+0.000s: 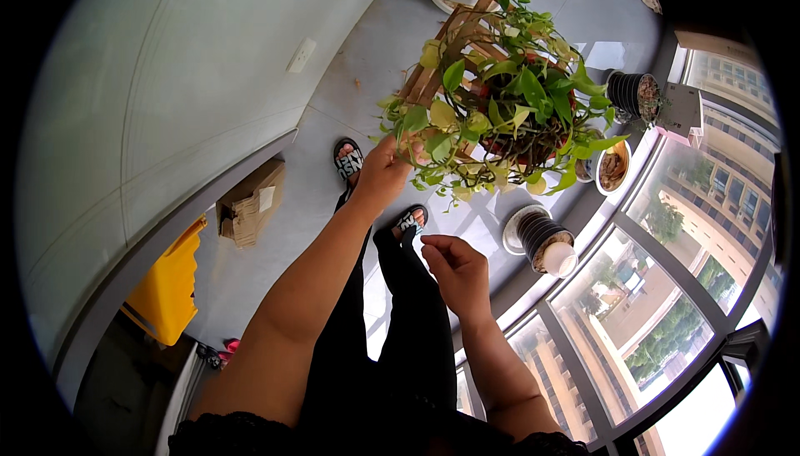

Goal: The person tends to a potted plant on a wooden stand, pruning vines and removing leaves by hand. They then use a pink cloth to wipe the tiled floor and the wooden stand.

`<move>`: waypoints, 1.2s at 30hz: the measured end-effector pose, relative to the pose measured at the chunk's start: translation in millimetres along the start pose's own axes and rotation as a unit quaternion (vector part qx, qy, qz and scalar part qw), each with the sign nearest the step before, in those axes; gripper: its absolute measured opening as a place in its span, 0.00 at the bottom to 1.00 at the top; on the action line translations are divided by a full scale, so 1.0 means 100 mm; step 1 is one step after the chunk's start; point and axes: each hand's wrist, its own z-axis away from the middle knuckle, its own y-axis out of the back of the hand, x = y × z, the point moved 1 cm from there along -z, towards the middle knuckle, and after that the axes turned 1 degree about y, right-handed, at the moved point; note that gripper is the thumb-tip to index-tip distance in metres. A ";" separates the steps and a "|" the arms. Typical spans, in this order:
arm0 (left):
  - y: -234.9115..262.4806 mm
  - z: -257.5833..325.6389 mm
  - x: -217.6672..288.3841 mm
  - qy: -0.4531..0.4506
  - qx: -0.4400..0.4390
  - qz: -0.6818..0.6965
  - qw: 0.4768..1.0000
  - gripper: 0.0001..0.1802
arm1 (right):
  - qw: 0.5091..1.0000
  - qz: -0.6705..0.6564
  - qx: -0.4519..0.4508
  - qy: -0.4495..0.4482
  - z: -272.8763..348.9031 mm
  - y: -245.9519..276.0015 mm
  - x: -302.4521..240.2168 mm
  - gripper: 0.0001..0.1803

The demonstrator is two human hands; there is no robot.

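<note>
1. Both hands are up in front of the person, and the left hand [382,171] is the one in contact: it reaches forward and up into the near-left fringe of the trailing pothos plant [508,110], fingers closed among the yellowing leaves at that edge (whether they pinch a leaf or a stem I cannot tell, since the foliage covers the fingertips).
2. Left of that arm, on the grey floor [350,81], lie a folded brown cardboard piece [250,204] and, nearer the lower edge, a yellow bin [169,285] against the white wall [167,81].
3. Below the left hand, the person's feet in black slide sandals [348,160] stand on the floor.
4. The right hand [457,269] hangs lower and apart from the plant, touching nothing, its fingers curled loosely inward with the tips drawn near the thumb; nothing can be made out between them.
5. The plant sits up and to the right of both hands, in a reddish pot on a slatted wooden stand [454,48] whose long axis runs from lower left to upper right; the left hand is clearly nearer to it.
6. Right of the right hand stands a black ribbed pot [546,239], with another black pot [633,94] and a white bowl-like planter [612,169] further along the curved window [667,306].
</note>
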 end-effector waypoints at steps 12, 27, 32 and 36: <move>0.09 -0.88 0.46 -0.283 0.116 -0.240 0.921 0.14 | 0.996 -0.068 0.050 0.036 -0.40 -0.17 0.46 0.10; -0.23 -1.45 0.41 -0.132 0.075 -0.301 0.941 0.11 | 0.992 -0.096 0.082 -0.024 0.06 -0.81 0.34 0.11; -0.16 -1.25 0.55 -0.335 0.111 -0.382 0.854 0.06 | 0.989 -0.091 0.117 -0.015 -0.05 -0.77 0.36 0.11; -0.10 -1.06 0.80 -0.453 0.085 -0.470 0.753 0.05 | 0.991 -0.065 0.114 -0.020 -0.12 -0.75 0.25 0.11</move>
